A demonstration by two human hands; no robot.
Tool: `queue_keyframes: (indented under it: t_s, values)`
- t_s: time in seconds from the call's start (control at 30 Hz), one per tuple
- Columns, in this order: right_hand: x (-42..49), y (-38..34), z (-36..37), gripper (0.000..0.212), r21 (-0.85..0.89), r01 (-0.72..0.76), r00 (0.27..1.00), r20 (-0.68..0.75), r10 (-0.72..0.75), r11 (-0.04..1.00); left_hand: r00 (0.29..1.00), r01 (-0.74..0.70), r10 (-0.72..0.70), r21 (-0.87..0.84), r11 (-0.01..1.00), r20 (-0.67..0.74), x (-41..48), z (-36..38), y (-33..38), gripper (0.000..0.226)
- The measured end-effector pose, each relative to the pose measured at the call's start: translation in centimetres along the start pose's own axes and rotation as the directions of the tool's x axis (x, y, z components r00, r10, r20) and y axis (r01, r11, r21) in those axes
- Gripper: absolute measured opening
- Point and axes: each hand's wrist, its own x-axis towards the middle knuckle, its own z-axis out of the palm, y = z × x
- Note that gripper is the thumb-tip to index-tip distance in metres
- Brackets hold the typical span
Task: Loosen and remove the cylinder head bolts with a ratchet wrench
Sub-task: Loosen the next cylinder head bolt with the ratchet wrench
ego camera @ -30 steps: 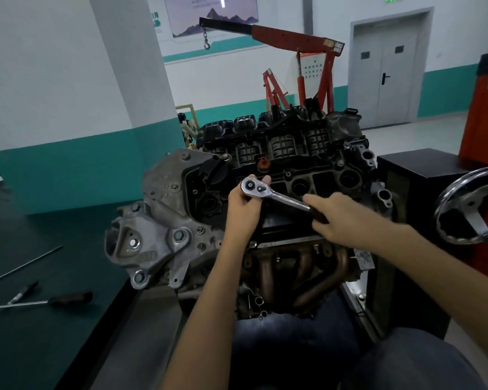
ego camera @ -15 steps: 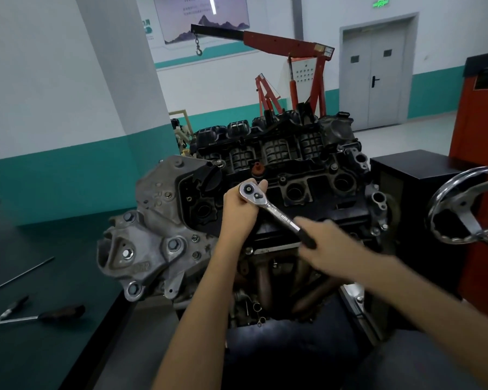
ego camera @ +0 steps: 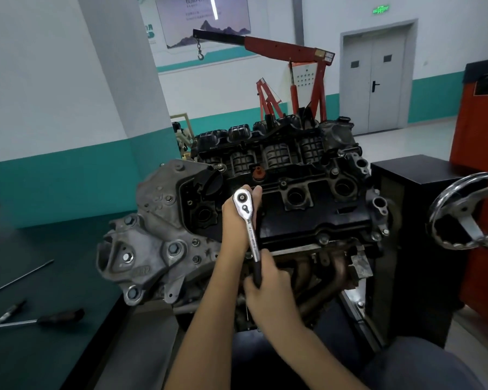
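An engine (ego camera: 158,237) stands in front of me, its black cylinder head cover (ego camera: 307,220) on top. A chrome ratchet wrench (ego camera: 248,226) sits with its round head on the cover's near left part, handle pointing down toward me. My left hand (ego camera: 235,218) wraps around the ratchet head from the left, thumb up behind it. My right hand (ego camera: 268,288) grips the black handle end, low in front of the exhaust manifold (ego camera: 321,271). The bolt under the ratchet head is hidden.
A dark bench on the left holds a screwdriver (ego camera: 40,320), a thin rod (ego camera: 20,278) and a small tool (ego camera: 10,311). A chrome handwheel (ego camera: 468,218) and black cabinet (ego camera: 406,175) stand to the right. A red engine crane (ego camera: 296,68) is behind.
My right hand has swung the ratchet handle from pointing right down toward me, about a quarter turn clockwise. My left hand stays on the ratchet head.
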Motion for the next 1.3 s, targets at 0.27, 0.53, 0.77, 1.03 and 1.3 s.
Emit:
queue_keyframes:
  t_s: [0.27,0.53,0.77,1.03,1.3]
  values:
    - [5.6,0.7,-12.5,0.026,-0.386,0.298,0.929,0.326,-0.173,0.873,0.982,-0.058,0.057,-0.004,0.998,0.178,0.5,-0.8,0.0,0.054]
    - [5.6,1.0,-12.5,0.016,-0.426,0.297,0.940,0.288,-0.184,0.854,0.995,-0.033,0.043,-0.115,0.993,0.084,-0.2,-0.3,-0.5,0.046]
    - [-0.3,-0.7,1.3,0.026,0.082,-0.084,0.994,-0.067,0.090,0.993,0.998,-0.067,0.067,0.083,0.994,0.002,0.3,0.2,-0.3,0.050]
    - [4.9,0.3,-12.4,0.029,-0.319,0.207,0.947,0.301,-0.108,0.925,0.989,-0.039,0.042,-0.021,0.999,0.140,0.3,-0.2,-0.2,0.049]
    - [0.2,0.5,-4.7,0.019,-0.051,0.017,0.999,0.030,-0.016,0.999,1.000,0.001,0.000,-0.045,0.999,0.023,0.0,0.3,-0.5,0.053]
